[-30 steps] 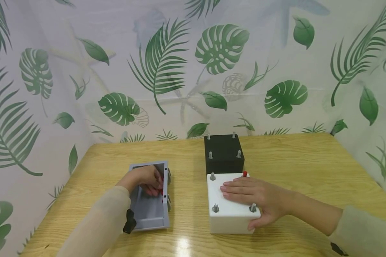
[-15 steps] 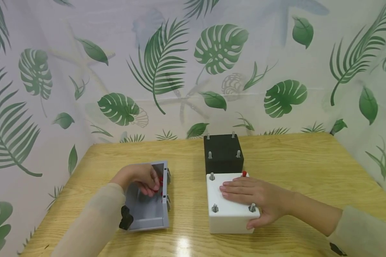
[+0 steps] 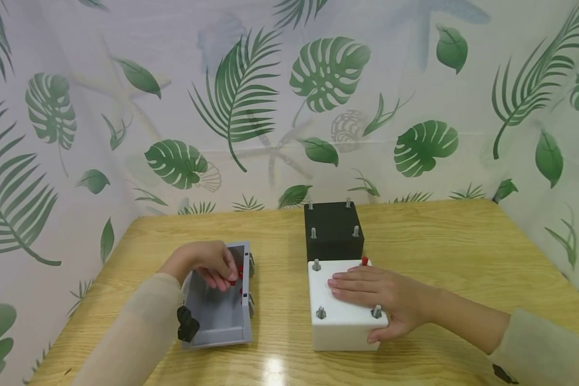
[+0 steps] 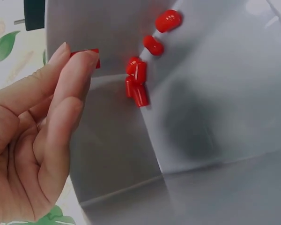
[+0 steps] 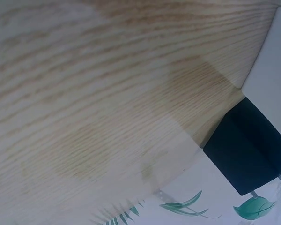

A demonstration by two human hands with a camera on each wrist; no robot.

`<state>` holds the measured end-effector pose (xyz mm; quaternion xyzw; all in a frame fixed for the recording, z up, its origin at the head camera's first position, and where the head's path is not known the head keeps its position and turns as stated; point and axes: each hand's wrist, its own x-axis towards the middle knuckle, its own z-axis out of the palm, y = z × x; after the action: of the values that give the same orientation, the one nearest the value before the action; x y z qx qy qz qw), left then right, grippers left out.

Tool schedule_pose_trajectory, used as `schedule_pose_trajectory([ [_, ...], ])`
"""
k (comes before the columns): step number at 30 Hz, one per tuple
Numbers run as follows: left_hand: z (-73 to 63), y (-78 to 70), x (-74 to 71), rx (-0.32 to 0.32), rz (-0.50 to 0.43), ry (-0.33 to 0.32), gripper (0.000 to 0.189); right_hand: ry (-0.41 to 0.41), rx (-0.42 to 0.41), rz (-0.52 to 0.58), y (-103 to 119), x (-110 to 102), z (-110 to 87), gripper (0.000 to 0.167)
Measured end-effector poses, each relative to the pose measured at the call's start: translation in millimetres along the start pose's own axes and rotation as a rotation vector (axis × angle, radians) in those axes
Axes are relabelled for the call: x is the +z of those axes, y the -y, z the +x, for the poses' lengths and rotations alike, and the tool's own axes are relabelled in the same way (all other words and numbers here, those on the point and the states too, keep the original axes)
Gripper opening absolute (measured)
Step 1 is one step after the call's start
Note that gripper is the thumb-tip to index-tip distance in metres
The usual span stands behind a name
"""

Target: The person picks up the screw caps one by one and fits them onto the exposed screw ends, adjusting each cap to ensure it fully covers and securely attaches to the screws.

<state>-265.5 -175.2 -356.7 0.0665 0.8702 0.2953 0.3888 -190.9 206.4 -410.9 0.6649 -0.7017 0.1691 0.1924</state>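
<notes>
My left hand (image 3: 207, 262) is over the far part of a grey plastic bin (image 3: 222, 319). Between its thumb and fingertips it pinches a small red cap (image 4: 95, 51), mostly covered by the fingers in the left wrist view. Several more red caps (image 4: 139, 72) lie inside along the bin's side. My right hand (image 3: 391, 295) rests on top of a white block (image 3: 344, 338) with fingers straight and thumb by the near right side. Metal bolts stick up from the block's corners, and a red cap (image 3: 364, 261) covers the far right one.
Behind the white block stands a black block (image 3: 333, 217) with bare bolts at its corners. Both blocks are right of the bin on a wooden table (image 3: 439, 236). A leaf-printed cloth (image 3: 270, 107) hangs around the back and sides.
My left hand has drawn away from the caps by the bin's right wall, up and to the left, and a red cap now shows in its fingertips. The right hand stays on the white block.
</notes>
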Motion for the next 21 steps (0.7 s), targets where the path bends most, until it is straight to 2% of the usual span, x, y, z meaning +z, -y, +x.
schedule_pose_trajectory([
  [5, -3.6, -4.9, -0.5, 0.009, -0.013, 0.007, 0.009, -0.01, -0.007, 0.002, -1, 1, -0.2, 0.075],
  [13, -8.1, -12.3, -2.3, 0.07, -0.033, 0.026, 0.008, -0.005, 0.002, -0.001, 0, -1, -0.4, 0.075],
  [21, -13.2, -14.0, -7.2, 0.082, -0.063, 0.034, 0.01, 0.009, 0.014, 0.0, 3, -3, 1.4, 0.076],
])
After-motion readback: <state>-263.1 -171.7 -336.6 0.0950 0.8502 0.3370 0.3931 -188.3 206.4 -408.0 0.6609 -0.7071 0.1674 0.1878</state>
